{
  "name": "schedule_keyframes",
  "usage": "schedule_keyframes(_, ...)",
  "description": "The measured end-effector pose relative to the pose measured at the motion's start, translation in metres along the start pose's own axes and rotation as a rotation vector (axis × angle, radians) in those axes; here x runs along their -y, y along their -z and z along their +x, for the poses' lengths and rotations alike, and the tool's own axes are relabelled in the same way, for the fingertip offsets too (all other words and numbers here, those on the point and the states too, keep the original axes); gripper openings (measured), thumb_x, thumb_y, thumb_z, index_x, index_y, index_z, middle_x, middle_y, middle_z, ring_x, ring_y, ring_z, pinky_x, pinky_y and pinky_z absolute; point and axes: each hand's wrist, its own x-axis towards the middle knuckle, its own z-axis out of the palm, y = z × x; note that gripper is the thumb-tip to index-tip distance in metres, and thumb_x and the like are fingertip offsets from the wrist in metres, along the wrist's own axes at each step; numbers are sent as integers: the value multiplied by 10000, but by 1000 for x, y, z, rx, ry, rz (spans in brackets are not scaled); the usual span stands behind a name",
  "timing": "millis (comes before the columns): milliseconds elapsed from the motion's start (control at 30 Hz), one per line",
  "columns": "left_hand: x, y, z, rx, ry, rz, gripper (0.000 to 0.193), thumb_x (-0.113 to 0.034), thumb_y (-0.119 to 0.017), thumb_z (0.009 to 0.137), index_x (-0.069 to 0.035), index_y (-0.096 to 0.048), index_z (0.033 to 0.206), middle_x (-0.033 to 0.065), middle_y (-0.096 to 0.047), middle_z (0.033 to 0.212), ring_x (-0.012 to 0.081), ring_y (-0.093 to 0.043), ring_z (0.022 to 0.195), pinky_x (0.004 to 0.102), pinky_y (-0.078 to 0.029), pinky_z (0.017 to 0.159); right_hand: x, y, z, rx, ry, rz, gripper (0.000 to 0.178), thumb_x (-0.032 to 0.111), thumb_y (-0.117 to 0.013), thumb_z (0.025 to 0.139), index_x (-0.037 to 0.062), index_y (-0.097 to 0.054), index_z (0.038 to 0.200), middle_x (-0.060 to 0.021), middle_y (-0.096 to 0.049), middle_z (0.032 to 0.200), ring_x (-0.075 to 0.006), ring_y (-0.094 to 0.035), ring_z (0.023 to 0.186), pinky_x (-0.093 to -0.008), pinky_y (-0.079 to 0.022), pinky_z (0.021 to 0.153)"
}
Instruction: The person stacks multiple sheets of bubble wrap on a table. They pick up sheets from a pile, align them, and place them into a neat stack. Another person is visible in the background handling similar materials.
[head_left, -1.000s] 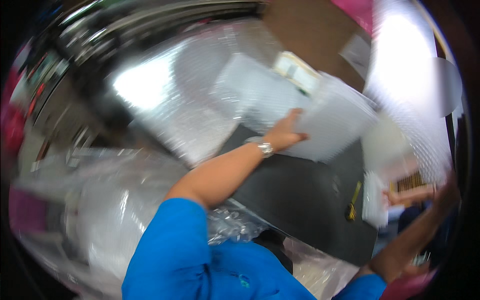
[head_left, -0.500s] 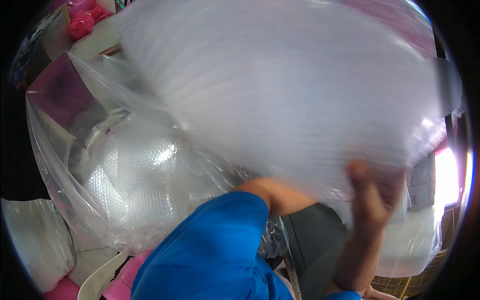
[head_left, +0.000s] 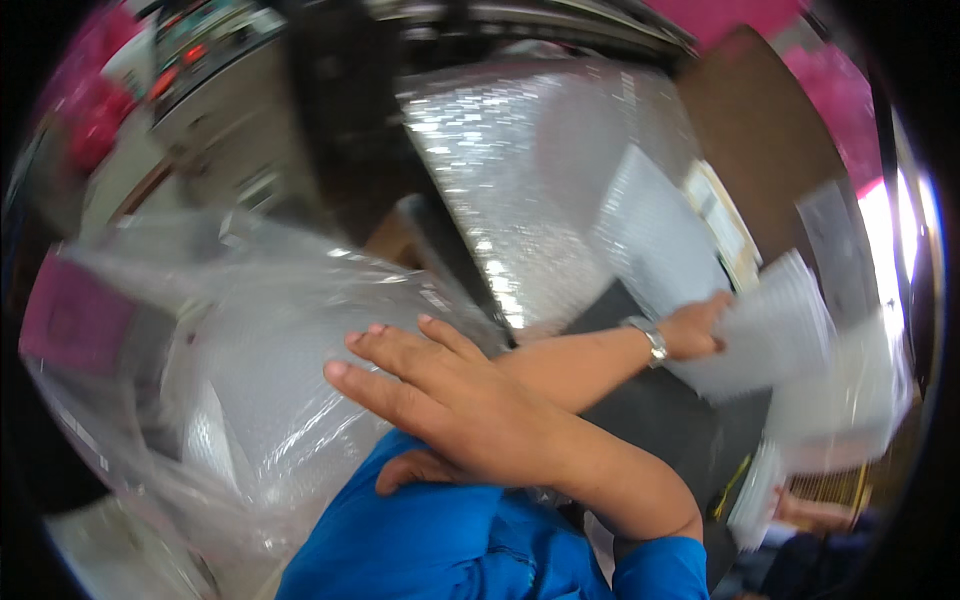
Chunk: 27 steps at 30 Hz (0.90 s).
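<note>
My left arm, with a metal wristwatch (head_left: 650, 342), reaches to the right. My left hand (head_left: 692, 328) is closed on the edge of a stack of whitish bubble wrap sheets (head_left: 780, 335). My right arm crosses over the left one. My right hand (head_left: 450, 400), fingers spread and holding nothing, hovers over my blue left sleeve (head_left: 400, 520). Beside its fingertips, a large clear plastic bag (head_left: 130, 465) stands at the left, with bubble wrap (head_left: 290, 370) inside. Another whitish sheet (head_left: 660, 235) lies just beyond my left hand.
A dark grey table top (head_left: 670, 430) lies under my left forearm. Behind it is a large piece of shiny bubble wrap (head_left: 540, 180) beside a brown board (head_left: 770, 130). More clear sheets (head_left: 845, 400) are at the right. Another person's hand (head_left: 815, 512) shows at the lower right.
The big bubble wrap sheet that filled the upper view is gone from there. My right hand has swung left across my left arm and is open. My left hand now shows at the right, on the stack.
</note>
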Motion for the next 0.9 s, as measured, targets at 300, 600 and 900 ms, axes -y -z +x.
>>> schedule_keyframes(300, 6, 19, 0, -197, 40, -465, 585, -126, -653, 718, -9, -318, 1183, 163, -517, 1035, 245, -536, 911, 364, -438, 811, -33, 37, -217, -1044, -513, -358, 528, 228, -652, 748, 25, -424, 1178, -150, -427, 1186, -271, -416, 1106, -384, -296, 961)
schedule_keyframes(600, 8, 25, 8, -182, 516, -966, 416, -199, -475, 870, 52, -361, 1182, 206, -448, 1169, 311, -465, 1073, 427, -429, 882, -70, 57, -342, -1805, -394, 685, 670, 406, -538, 825, 65, -238, 1317, -135, -408, 1196, -244, -403, 1104, -355, -342, 898)
schedule_keyframes(900, -1, 13, 0, -162, 632, -810, 473, -288, -389, 905, 47, -317, 1230, 219, -434, 1194, 328, -476, 1065, 435, -429, 887, -91, 38, -342, -1512, -513, 998, 750, 465, -510, 819, 44, -173, 1341, -167, -398, 1221, -230, -441, 1077, -359, -391, 860)
